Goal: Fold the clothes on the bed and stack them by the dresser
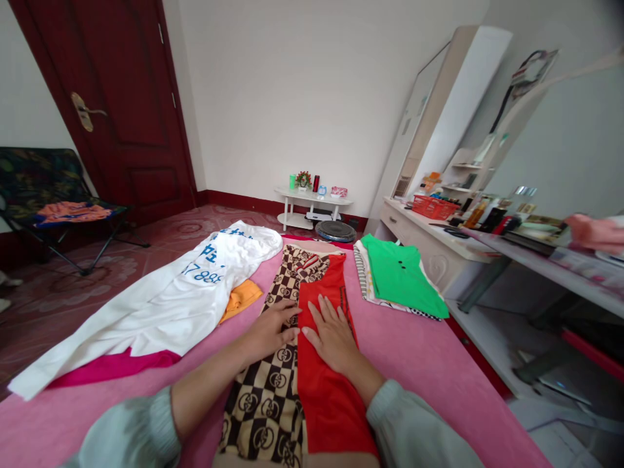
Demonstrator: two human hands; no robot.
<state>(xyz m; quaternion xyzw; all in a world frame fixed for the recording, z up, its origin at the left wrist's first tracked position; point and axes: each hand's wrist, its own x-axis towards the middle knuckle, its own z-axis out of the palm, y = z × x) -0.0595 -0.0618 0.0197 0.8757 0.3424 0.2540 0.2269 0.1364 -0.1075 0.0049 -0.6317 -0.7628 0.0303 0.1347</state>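
Observation:
A garment (pixel 324 400) with a red half and a brown-and-cream checked half lies lengthwise on the pink-covered table (pixel 409 377) in front of me. My right hand (pixel 334 335) rests flat on the red part, fingers spread. On the checked side, beside the seam with the red, lies my left hand (pixel 273 330), its fingers stretched toward the right hand. Neither hand grips anything. To the left is a spread white garment (pixel 166 312) with blue lettering, over an orange cloth (pixel 241 299) and a magenta cloth (pixel 114 369). Folded clothes topped by a green shirt (pixel 402 273) sit at the right.
A folding chair (pixel 53 195) holding an orange cloth stands at the left by the dark red door (pixel 112 97). A small white table (pixel 312 195) is against the far wall. On the right, a dresser (pixel 439 237) carries a red basket (pixel 433 207) and several bottles.

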